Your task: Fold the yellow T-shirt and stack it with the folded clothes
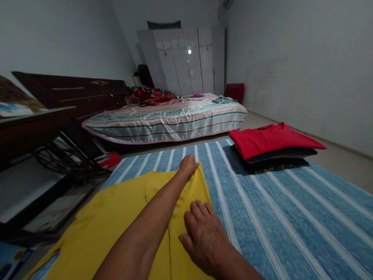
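Head view: yellow garment (107,214) pinched by left hand (189,165), pressed by flat, ungrasping right hand (204,232); creases risked by uneven pull.

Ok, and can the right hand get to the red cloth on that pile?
Probably yes, with a stretch forward. The right hand rests open on the yellow cloth, and only the striped sheet seems to lie between it and the red cloth.
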Action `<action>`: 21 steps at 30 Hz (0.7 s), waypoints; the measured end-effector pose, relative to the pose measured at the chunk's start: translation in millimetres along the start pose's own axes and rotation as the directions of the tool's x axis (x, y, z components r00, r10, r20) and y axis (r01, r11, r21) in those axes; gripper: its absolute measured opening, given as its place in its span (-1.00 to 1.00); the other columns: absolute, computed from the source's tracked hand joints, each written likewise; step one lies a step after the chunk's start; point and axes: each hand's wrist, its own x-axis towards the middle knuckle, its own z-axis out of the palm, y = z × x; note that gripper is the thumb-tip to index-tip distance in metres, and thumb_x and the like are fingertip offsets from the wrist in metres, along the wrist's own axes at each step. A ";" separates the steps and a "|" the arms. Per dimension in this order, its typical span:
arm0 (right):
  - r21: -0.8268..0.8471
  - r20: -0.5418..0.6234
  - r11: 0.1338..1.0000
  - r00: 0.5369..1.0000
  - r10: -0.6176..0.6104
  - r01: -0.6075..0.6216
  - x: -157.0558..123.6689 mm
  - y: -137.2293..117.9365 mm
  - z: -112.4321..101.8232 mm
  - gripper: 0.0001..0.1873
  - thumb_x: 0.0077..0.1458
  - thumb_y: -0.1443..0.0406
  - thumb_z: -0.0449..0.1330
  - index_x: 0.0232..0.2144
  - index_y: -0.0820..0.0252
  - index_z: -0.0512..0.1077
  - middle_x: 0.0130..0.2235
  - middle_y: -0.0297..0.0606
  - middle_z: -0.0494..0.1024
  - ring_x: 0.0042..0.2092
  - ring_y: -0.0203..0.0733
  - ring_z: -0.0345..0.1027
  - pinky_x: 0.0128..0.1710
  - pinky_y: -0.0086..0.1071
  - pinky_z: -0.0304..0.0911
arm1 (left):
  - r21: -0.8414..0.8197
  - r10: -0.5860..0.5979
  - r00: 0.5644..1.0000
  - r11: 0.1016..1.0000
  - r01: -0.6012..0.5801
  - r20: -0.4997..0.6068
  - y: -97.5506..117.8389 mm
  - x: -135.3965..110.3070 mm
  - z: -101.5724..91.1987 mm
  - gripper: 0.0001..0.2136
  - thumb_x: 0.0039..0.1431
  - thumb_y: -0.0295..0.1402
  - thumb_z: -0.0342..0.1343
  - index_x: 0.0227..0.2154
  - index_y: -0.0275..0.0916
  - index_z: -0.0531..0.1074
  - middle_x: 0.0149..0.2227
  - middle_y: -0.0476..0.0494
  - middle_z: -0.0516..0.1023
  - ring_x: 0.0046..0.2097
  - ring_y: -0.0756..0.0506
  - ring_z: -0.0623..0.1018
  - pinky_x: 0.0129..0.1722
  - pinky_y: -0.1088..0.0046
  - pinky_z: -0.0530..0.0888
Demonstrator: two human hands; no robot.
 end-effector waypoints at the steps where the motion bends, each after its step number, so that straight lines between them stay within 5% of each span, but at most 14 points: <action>1: 0.002 0.000 1.000 1.000 0.000 0.000 0.0 -0.3 -0.3 -0.63 0.15 0.11 0.12 -0.09 0.25 0.36 0.14 0.00 0.30 0.19 0.12 0.07 0.20 -0.01 -0.05 | 0.024 0.004 1.000 1.000 -0.003 -0.022 -1.0 -1.3 -0.6 -0.86 -0.06 -0.39 0.29 -0.52 -0.26 0.42 -0.34 -0.14 0.52 -0.15 -0.17 0.51 -0.22 0.35 0.41; 6: 0.016 0.011 1.000 1.000 0.006 -0.006 0.2 -1.3 -2.3 -0.65 0.14 0.13 0.13 -0.11 0.24 0.38 0.11 -0.02 0.33 0.18 0.12 0.09 0.19 -0.01 -0.04 | 0.102 0.072 0.996 0.993 -0.067 -0.045 -4.6 -7.4 -12.1 -0.82 -0.18 -0.33 0.29 -0.66 -0.22 0.37 -0.53 -0.11 0.49 -0.28 -0.16 0.52 -0.38 0.44 0.34; 12: 0.035 0.007 0.999 1.000 0.010 -0.010 -1.8 0.0 2.3 -0.66 0.15 0.14 0.13 -0.10 0.23 0.37 0.13 -0.02 0.30 0.19 0.11 0.07 0.20 0.00 -0.07 | 0.090 0.189 0.978 0.976 -0.197 0.085 -16.8 -22.3 -47.0 -0.76 -0.14 -0.23 0.22 -0.74 -0.23 0.40 -0.71 -0.02 0.36 -0.55 -0.05 0.40 -0.56 0.49 0.26; 21: 0.064 0.038 0.998 0.999 0.021 -0.024 -2.1 -1.1 2.7 -0.67 0.17 0.15 0.10 -0.09 0.23 0.36 0.14 -0.03 0.29 0.21 0.09 0.04 0.22 -0.03 -0.13 | 0.296 0.218 0.955 0.916 -0.271 0.199 -58.4 -50.1 -93.9 -0.80 -0.19 -0.23 0.16 -0.72 -0.23 0.37 -0.69 0.05 0.29 -0.55 -0.01 0.33 -0.51 0.48 0.20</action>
